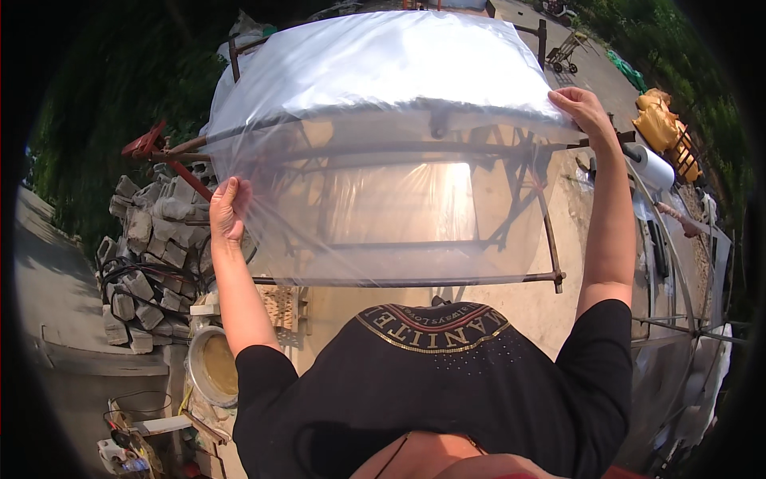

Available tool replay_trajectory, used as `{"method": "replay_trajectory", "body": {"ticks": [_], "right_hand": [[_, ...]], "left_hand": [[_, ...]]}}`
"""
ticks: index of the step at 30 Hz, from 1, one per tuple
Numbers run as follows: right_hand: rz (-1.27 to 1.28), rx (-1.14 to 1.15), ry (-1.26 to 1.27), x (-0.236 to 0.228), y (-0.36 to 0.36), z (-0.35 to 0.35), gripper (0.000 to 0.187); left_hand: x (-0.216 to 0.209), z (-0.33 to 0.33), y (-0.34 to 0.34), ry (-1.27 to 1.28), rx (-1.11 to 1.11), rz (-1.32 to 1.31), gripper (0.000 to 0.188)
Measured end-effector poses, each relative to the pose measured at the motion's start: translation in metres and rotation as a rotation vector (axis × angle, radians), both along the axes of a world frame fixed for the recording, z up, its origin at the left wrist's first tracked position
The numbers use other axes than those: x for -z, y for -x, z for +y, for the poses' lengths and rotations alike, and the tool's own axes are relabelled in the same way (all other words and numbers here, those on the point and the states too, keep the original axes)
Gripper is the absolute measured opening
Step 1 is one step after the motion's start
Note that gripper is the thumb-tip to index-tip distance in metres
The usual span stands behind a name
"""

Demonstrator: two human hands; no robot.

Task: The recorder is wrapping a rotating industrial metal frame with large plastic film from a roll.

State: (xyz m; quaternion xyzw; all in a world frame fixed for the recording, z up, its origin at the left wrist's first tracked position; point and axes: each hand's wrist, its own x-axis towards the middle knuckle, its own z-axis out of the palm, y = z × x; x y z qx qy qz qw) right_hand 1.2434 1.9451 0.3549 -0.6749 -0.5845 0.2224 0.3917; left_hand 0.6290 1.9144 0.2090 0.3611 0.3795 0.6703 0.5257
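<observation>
Head view: a clear plastic sheet (399, 68) is seen spread over a rusty metal frame (419, 282), between two bare hands.
Sheet: its far part is lit bright white; its near part is seen through, hung in creases down toward the near bar of the frame.
Left hand (230, 209): the sheet's left edge is pinched between the thumb and curled fingers, to the right of the concrete blocks.
Right hand (585, 114): the sheet's right edge is gripped between thumb and forefinger, farther off than the left hand; whether the other fingers are touching it cannot be told.
Left side: broken concrete blocks (159, 255) are heaped up, with black cable (124, 275) draped across them; nearer, a round basin (194, 361) is set down.
Far left corner: a red metal part (145, 142) is seen beside the frame.
Right side: a white roll (653, 168) is placed near the frame, with a yellow bundle (659, 128) beyond it.
Far right: a two-wheeled cart (565, 53) is parked on the pavement.
Near: a black shirt (423, 391) is worn.
</observation>
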Motion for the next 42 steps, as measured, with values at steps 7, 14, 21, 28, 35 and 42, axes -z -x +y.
{"method": "replay_trajectory", "body": {"ticks": [7,14,21,28,35,42], "right_hand": [[0.352,0.045,-0.136,0.011,-0.020,-0.003,0.020],[0.377,0.144,-0.055,0.016,-0.017,-0.006,0.029],[0.355,0.001,0.006,0.021,-0.038,0.008,0.022],[0.307,0.082,-0.093,0.026,-0.022,0.017,0.021],[0.578,-0.190,0.072,0.055,-0.096,0.068,0.013],[0.535,-0.196,0.072,0.066,-0.146,0.069,0.017]], "left_hand": [[-0.050,0.017,-0.002,-0.047,0.120,-0.004,0.011],[-0.053,0.017,0.000,-0.004,0.027,-0.030,0.010],[-0.065,0.009,-0.013,0.076,-0.208,0.192,0.016],[-0.063,0.010,-0.019,0.099,-0.532,0.392,0.023],[-0.090,0.046,0.041,-0.005,-0.675,1.202,0.032],[-0.084,0.075,0.051,-0.275,-0.051,1.686,0.022]]}}
